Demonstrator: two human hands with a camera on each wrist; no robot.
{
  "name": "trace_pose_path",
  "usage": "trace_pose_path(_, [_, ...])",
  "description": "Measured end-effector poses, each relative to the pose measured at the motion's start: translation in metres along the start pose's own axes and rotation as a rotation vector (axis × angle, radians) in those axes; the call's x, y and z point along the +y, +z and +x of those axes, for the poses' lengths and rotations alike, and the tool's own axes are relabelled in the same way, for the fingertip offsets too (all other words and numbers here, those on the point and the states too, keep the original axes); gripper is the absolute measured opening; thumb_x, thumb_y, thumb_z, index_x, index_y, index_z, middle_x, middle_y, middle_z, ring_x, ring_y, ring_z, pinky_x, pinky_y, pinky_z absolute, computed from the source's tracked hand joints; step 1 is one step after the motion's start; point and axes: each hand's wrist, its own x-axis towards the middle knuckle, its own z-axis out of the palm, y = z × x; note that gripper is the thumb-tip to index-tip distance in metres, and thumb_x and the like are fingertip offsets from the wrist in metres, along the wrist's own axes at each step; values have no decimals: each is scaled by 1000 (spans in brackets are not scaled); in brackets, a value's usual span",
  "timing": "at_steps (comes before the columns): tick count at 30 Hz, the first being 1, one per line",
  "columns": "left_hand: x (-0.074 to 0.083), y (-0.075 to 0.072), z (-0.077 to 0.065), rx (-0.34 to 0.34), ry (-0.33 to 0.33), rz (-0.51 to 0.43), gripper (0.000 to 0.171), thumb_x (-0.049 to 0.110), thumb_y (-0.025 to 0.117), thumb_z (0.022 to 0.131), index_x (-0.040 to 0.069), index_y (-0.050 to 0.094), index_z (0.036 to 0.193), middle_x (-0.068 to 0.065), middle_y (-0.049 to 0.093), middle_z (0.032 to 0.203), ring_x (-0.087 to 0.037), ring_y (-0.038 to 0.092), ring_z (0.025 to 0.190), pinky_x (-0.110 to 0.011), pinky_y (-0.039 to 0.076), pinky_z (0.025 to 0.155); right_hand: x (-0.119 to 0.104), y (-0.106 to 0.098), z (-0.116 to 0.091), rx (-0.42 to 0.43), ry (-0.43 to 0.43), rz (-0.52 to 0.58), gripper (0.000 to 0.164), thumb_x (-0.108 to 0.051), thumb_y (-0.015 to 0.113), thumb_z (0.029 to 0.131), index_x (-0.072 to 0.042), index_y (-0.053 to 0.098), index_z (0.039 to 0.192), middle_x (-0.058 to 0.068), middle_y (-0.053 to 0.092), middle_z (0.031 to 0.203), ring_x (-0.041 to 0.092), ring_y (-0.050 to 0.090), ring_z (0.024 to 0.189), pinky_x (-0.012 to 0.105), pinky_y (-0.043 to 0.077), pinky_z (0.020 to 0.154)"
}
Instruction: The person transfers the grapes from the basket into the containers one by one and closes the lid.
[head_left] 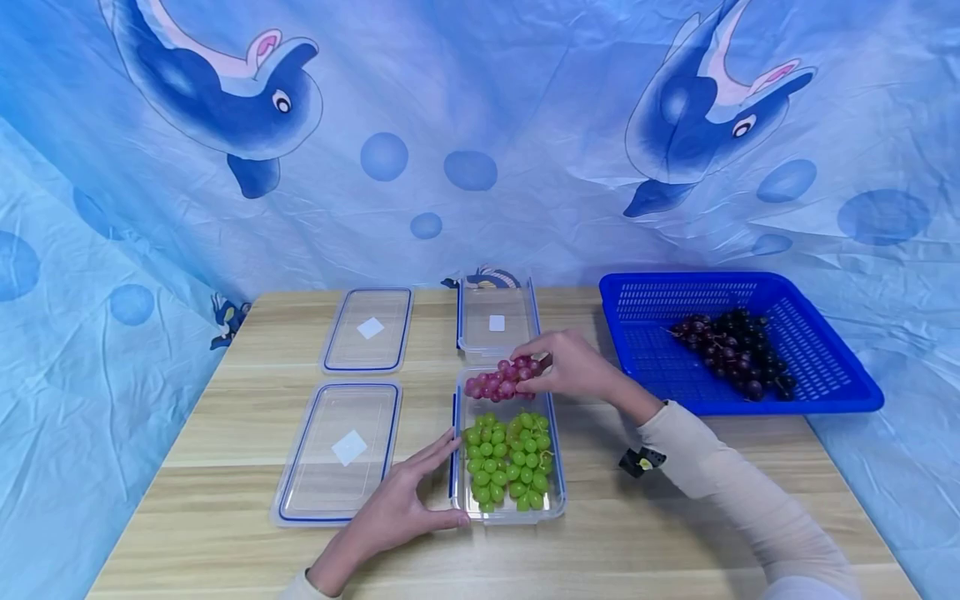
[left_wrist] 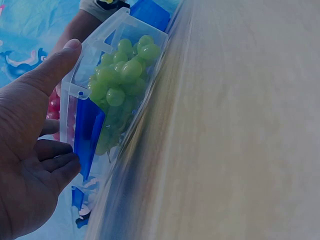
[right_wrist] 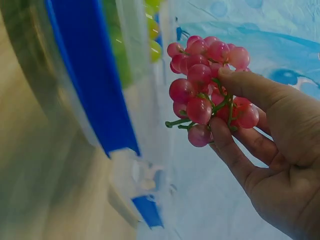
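My right hand [head_left: 572,367] pinches a bunch of red grapes [head_left: 495,382] between thumb and fingers, over the far end of a clear plastic container [head_left: 517,517]. In the right wrist view the red grapes [right_wrist: 200,85] show green stems, and the right hand [right_wrist: 280,135] grips them from the side. Two bunches of green grapes [head_left: 487,458] lie side by side in the container's near part. My left hand [head_left: 405,504] rests at the container's left side, thumb and fingers spread. The left wrist view shows that left hand [left_wrist: 35,145] with extended fingers by the container wall.
A blue basket [head_left: 622,350] at the right holds dark grapes [head_left: 735,350]. Another clear container [head_left: 495,337] stands behind the first. Two clear lids with blue seals, a far lid [head_left: 390,333] and a near lid [head_left: 315,475], lie on the wooden table [head_left: 225,500] at left.
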Motion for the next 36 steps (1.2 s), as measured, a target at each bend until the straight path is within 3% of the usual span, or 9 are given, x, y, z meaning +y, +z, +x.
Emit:
trace_pose_path(7, [0, 0, 0, -4, 1, 1, 103, 44, 92, 70, 14, 43, 156, -6, 31, 165, -32, 36, 148, -54, 31, 118, 4, 25, -2, 44, -8, -31, 37, -32, 89, 80, -13, 80, 110, 3, 78, 106, 14, 72, 92, 22, 61, 76])
trace_pose_path(17, [0, -1, 0, -5, 6, 1, 103, 43, 92, 70, 15, 43, 156, -7, 31, 165, -33, 36, 148, -54, 31, 118, 7, 42, -5, 77, -20, -106, 40, -30, 90, 78, -14, 78, 114, 1, 78, 108, 16, 71, 97, 34, 60, 89])
trace_pose_path(23, [0, -1, 0, 0, 5, 4, 103, 43, 92, 70, 15, 43, 156, -6, 32, 165, -32, 37, 148, -53, 31, 118, 4, 45, -11, 41, -48, -178, 43, -26, 89, 79, -11, 76, 117, 5, 76, 109, 20, 70, 100, 35, 61, 91])
trace_pose_path(30, [0, 0, 0, 3, 8, 6, 103, 43, 92, 70, 15, 43, 156, -6, 31, 165, -33, 37, 148, -53, 31, 118, 8, 45, -13, 1, 2, -208, 40, -27, 85, 84, -11, 75, 120, 7, 76, 116, 22, 72, 104, 35, 61, 92])
trace_pose_path(36, [1, 0, 0, 7, 15, 14, 103, 44, 92, 70, 14, 43, 156, -7, 32, 165, -34, 38, 147, -54, 31, 118, 13, 45, -11, -12, -47, -274, 38, -24, 89, 80, -10, 78, 114, 4, 78, 106, 19, 62, 96, 34, 58, 87])
